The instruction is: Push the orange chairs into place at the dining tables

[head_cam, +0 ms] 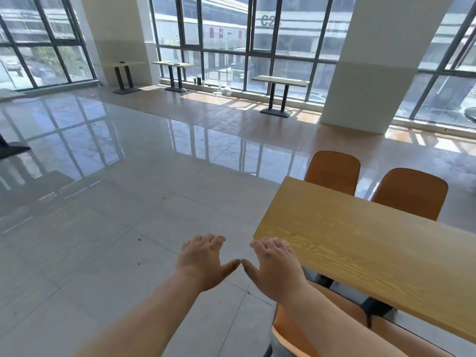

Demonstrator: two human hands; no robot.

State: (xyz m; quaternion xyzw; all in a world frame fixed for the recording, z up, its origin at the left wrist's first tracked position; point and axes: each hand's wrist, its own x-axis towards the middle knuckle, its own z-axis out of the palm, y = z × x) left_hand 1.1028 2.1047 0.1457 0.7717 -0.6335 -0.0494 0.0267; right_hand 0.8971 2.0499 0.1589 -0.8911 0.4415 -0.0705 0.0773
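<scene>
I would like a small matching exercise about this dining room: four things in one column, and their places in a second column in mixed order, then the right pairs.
Things:
1. wooden table
2. two orange chairs
3. hands
4. white pillar

Places:
A. between the windows, at the far right
B. behind the far edge of the table
C. held out over the floor, thumbs nearly touching, holding nothing
D. at the right, close to the person

Pairs: 1-D, 2-B, 3-C, 4-A
</scene>
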